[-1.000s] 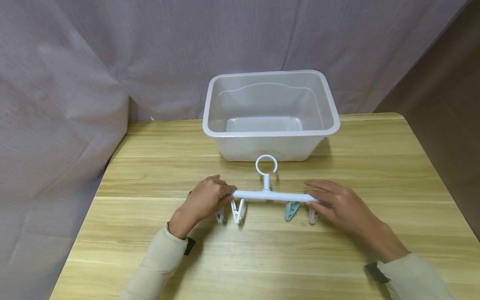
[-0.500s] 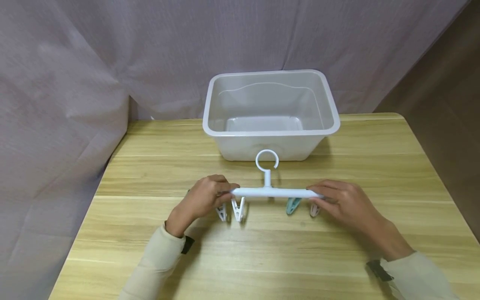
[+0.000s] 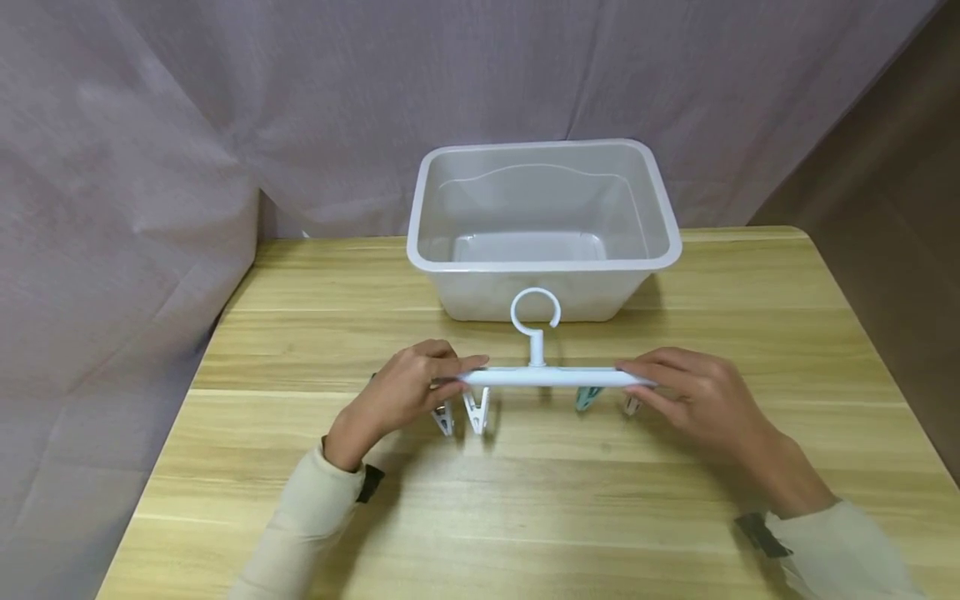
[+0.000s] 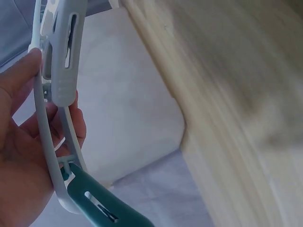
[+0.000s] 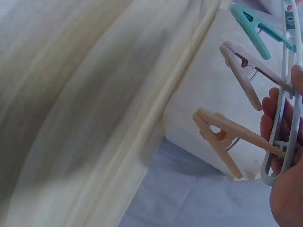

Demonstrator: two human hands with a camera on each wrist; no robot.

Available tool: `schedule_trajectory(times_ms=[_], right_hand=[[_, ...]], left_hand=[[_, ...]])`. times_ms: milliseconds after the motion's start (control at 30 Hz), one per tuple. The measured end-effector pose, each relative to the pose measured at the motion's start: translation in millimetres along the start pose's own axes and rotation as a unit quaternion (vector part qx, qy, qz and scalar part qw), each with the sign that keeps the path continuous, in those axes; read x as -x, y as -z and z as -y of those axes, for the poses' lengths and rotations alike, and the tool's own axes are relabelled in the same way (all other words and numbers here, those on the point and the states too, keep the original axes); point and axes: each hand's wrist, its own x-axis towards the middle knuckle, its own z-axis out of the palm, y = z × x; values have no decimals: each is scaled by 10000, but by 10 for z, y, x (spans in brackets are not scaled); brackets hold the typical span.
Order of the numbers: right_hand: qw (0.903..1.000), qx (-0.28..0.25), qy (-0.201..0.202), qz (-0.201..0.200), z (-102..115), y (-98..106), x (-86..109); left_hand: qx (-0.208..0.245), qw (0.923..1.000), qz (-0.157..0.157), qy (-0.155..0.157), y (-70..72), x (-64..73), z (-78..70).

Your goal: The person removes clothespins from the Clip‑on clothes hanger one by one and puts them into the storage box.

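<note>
A white clip hanger (image 3: 551, 377) with a round hook (image 3: 513, 312) is held up over the wooden table, its bar level. My left hand (image 3: 401, 383) pinches the bar's left end between thumb and fingers, and my right hand (image 3: 701, 392) pinches the right end. White clips (image 3: 477, 410) dangle beside the left hand. In the left wrist view a dark green clip (image 4: 104, 201) hangs at the bar's end. Teal (image 5: 251, 30), pale pink (image 5: 242, 71) and peach (image 5: 220, 137) clips show in the right wrist view; my hand partly covers the bar there.
Behind the hanger stands an open light-grey plastic bin (image 3: 543, 267) near the table's back edge; nothing shows inside it. The wooden table (image 3: 525, 508) has grey cloth (image 3: 337, 100) hanging behind and to its left.
Both hands and the hanger have shifted slightly up in the head view, and the hook now overlaps more of the bin's front. My right fingers have closed more tightly on the bar's end.
</note>
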Motion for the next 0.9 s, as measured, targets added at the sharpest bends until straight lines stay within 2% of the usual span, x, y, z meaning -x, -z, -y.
schedule_trajectory(times_ms=[233,533,700,900], right_hand=[[9988,113,343,-317,29,81,-134],[9950,167,644,-745,95,120,-270],[9962,185,610,-600,74,152,-291],[9972,232,552,-449,55,176,-297]], left_hand=[[80,9999,-81,-42,79,-44,-57],[180,9996,-158,-112,113,-57,-64],[215,9993,-243,-158,124,-63,-61],[318,9991,-273,10,136,-76,-83]])
